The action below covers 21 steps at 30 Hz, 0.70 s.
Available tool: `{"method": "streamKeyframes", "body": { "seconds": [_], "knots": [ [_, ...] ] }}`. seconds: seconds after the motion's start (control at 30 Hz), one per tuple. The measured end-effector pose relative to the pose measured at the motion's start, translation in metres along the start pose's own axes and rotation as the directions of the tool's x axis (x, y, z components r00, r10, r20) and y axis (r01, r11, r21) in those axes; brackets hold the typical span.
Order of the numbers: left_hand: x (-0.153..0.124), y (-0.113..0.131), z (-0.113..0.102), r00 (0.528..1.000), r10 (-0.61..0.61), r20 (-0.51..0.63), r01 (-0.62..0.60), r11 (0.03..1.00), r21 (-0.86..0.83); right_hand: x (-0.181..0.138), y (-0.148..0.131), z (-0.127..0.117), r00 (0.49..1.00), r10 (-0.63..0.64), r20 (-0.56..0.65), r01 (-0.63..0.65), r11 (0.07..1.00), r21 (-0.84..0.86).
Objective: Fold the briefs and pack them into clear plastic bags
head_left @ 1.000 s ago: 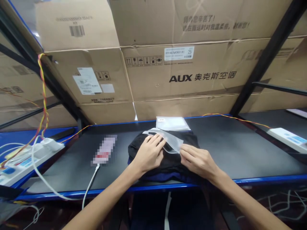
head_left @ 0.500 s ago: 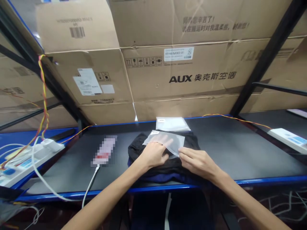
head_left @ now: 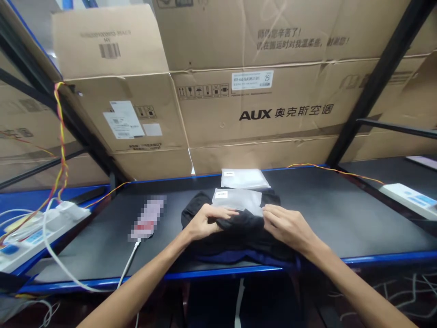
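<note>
A folded black garment (head_left: 235,230) lies at the front edge of the black table (head_left: 324,214). A clear plastic bag (head_left: 239,199) with a small white label rests on its far part. My left hand (head_left: 205,221) is closed, pinching a fold of the black cloth just below the bag. My right hand (head_left: 288,225) lies on the garment's right side, fingers curled at the bag's near right corner and the cloth. A second clear bag (head_left: 244,178) lies flat behind the garment.
Large cardboard boxes (head_left: 252,100) fill the back. A blurred phone (head_left: 147,217) with a white cable lies left of the garment. White power strips (head_left: 37,230) sit at far left and another power strip (head_left: 409,199) at right. A black post (head_left: 372,82) slants at right.
The clear bag was held between both hands above the garment; it now lies flat on the far part. My left hand has moved to pinch the black cloth.
</note>
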<state>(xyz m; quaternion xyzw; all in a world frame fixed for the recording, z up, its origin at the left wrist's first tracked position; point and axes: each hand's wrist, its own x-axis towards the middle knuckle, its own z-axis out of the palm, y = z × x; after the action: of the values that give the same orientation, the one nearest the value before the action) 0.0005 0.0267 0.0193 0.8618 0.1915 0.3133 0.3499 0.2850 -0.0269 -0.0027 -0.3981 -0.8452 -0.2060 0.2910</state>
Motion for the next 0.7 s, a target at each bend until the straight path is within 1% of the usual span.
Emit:
{"method": "streamKeyframes", "body": {
  "seconds": [0.03,0.1,0.17,0.27,0.33,0.43,0.6,0.7],
  "knots": [
    [-0.003,-0.002,0.0,1.0,0.014,0.009,-0.014,1.0,-0.009,0.001,-0.002,0.001,1.0,0.011,-0.009,-0.011,1.0,-0.002],
    [-0.007,-0.005,0.002,0.998,0.034,0.058,-0.036,0.999,0.028,0.004,-0.007,0.003,0.999,0.034,0.0,-0.034,0.999,-0.008],
    [-0.009,-0.007,0.005,0.994,0.043,0.099,-0.05,0.996,0.074,0.005,-0.011,0.006,0.998,0.029,0.06,-0.028,1.0,-0.01],
    [-0.011,-0.008,0.006,0.993,0.056,0.1,-0.065,0.994,0.086,0.004,-0.014,0.012,0.989,-0.053,0.136,0.051,0.999,0.018],
    [-0.012,-0.008,0.006,0.994,0.053,0.094,-0.061,0.995,0.079,0.004,-0.013,0.016,0.986,-0.113,0.124,0.107,0.993,0.051],
    [-0.012,-0.008,0.005,0.995,0.044,0.092,-0.051,0.996,0.075,0.008,-0.008,0.019,0.984,-0.15,0.096,0.143,0.987,0.076],
    [-0.012,-0.009,0.005,0.995,0.051,0.083,-0.058,0.994,0.087,0.026,0.007,0.025,0.984,-0.082,0.159,0.072,0.995,0.064],
    [-0.012,-0.01,0.006,0.995,0.051,0.087,-0.059,0.994,0.095,0.037,0.018,0.032,0.986,-0.018,0.164,0.009,0.999,0.052]
  ]
}}
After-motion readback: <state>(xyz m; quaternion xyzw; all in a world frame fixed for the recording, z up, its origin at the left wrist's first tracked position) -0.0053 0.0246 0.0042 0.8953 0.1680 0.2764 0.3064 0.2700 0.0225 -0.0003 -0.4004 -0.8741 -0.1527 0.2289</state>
